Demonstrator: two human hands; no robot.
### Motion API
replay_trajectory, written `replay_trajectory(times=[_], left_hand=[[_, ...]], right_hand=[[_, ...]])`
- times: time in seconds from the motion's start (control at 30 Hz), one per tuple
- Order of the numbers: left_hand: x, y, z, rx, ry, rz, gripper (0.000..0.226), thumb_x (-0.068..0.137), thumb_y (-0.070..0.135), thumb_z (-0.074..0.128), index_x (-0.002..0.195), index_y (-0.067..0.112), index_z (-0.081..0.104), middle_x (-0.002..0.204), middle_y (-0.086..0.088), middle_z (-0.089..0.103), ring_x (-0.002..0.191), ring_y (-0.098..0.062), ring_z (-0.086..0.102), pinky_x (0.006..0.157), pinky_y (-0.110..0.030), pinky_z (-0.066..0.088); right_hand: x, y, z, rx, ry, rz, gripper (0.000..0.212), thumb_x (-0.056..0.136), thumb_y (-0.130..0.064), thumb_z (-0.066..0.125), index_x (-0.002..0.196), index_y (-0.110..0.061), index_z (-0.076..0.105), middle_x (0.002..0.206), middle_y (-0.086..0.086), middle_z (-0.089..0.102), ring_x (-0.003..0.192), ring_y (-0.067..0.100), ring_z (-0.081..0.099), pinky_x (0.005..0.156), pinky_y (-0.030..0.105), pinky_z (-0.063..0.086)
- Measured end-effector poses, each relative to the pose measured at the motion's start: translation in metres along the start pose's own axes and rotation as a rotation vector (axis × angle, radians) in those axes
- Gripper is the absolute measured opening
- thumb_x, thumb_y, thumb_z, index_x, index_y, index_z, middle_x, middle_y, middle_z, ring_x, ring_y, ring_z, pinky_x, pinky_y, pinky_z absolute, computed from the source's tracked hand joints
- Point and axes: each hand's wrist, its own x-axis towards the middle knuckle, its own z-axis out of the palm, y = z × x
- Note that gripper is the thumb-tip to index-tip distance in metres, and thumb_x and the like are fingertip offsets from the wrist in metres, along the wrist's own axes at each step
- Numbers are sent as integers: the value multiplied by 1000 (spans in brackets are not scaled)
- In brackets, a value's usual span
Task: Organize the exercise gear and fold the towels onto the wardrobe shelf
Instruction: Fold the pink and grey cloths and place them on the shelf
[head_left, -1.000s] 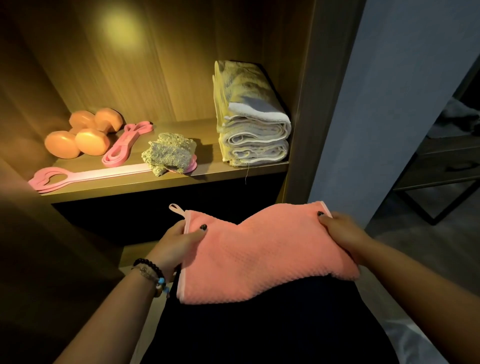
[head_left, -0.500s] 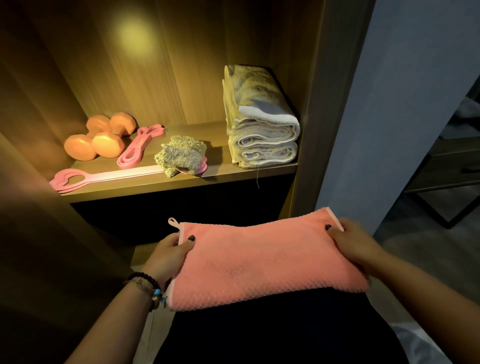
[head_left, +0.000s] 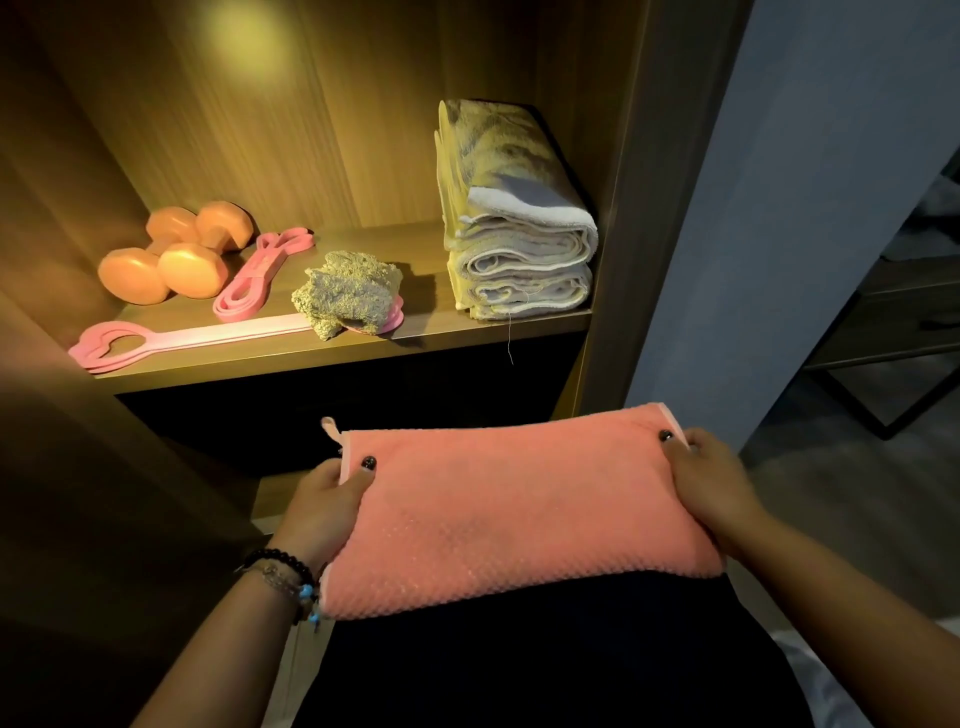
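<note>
Head view: a left hand (head_left: 324, 512) and right hand (head_left: 714, 488) pinch the ends of a folded pink towel (head_left: 514, 512), thumbs on top, the other fingers hidden beneath it. Beyond the fingertips, the wardrobe shelf (head_left: 363, 348) carries stacked towels (head_left: 519, 260), dumbbells (head_left: 171, 254) and pink bands (head_left: 182, 340), one end covered by a crumpled cloth (head_left: 348, 299).

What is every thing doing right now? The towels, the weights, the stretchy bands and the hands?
Pink towel: folded, stretched flat between both hands, not yet on the shelf.
Left hand: pinching the towel's left end.
Right hand: pinching the right end.
Stacked towels: folded, piled on the wardrobe shelf.
Small green cloth: crumpled, unfolded.
Two orange dumbbells: lying side by side.
Long pink band: laid straight, its end under the cloth.
Short pink band: lying beside the dumbbells.
</note>
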Motion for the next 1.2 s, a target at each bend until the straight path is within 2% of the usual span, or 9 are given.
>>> replay_trajectory(times=[0.1, 0.2, 0.3, 0.43, 0.5, 0.63, 0.8, 1.03, 1.2], left_hand=[[0, 3, -1, 50, 31, 47, 18, 100, 28, 47, 101, 15, 60, 91, -16, 62, 77, -30, 55, 64, -31, 37], [3, -2, -2, 256, 37, 11, 30, 99, 29, 49, 109, 2, 56, 82, -16, 57, 67, -24, 48, 61, -30, 34], [-4, 12, -4, 456, 94, 36, 39, 97, 33, 52, 125, 6, 46, 93, -9, 59, 75, -22, 54, 67, -32, 42], [-24, 41, 22, 540, 145, 381, 42, 97, 27, 48, 138, 17, 40, 134, -1, 48, 110, -8, 45, 95, -17, 36], [-30, 44, 46, 614, 21, 499, 36, 100, 28, 40, 135, 21, 40, 138, 2, 43, 122, -8, 38, 108, -26, 35], [-23, 16, 72, 994, -123, 436, 57, 102, 40, 20, 154, 20, 9, 162, 3, 0, 148, -14, -6, 120, -42, -4], [-12, -6, 66, 986, -173, 441, 62, 99, 54, 15, 154, 30, -2, 160, 8, -12, 147, -14, -14, 117, -40, -10], [-15, -17, 54, 900, -367, 636, 88, 73, 88, 0, 147, 42, -6, 155, 19, -15, 144, -2, -19, 118, -34, -13], [-20, -24, 39, 970, -441, 790, 83, 83, 73, 31, 143, 41, -16, 152, 23, -19, 138, 6, -27, 116, -29, -19]], right_hand=[[3, -1, -4, -51, 60, -20, 22, 101, -29, 40, 93, -15, 54, 81, -3, 53, 70, 7, 46, 54, 25, 29], [2, -7, -4, -241, -88, 18, 26, 100, -26, 45, 82, -11, 58, 89, 11, 63, 66, 13, 50, 52, 25, 32], [-3, -21, -5, -411, -123, -4, 38, 98, -28, 49, 130, -8, 48, 132, 13, 54, 105, 25, 56, 84, 35, 48], [-31, -56, 18, -387, -3, -465, 46, 95, -14, 48, 140, -22, 42, 142, 3, 48, 127, 20, 45, 108, 38, 35], [-49, -68, 41, -454, -114, -641, 45, 96, -14, 47, 139, -27, 44, 146, -2, 44, 134, 16, 38, 114, 34, 23], [-56, -57, 65, -657, -323, -643, 46, 103, -35, 30, 148, -28, 33, 159, -5, 21, 147, 14, 11, 117, 34, -1], [-38, -38, 62, -734, -359, -538, 60, 96, -59, 19, 152, -35, 14, 161, -8, 4, 149, 16, -1, 115, 39, -7], [-32, -22, 50, -617, -430, -558, 63, 94, -64, 27, 151, -38, 15, 160, -14, 7, 147, 10, 5, 115, 32, -2], [-42, -19, 32, -414, -549, -763, 54, 87, -67, 41, 136, -44, 42, 138, -25, 39, 123, -9, 30, 110, 25, 27]])
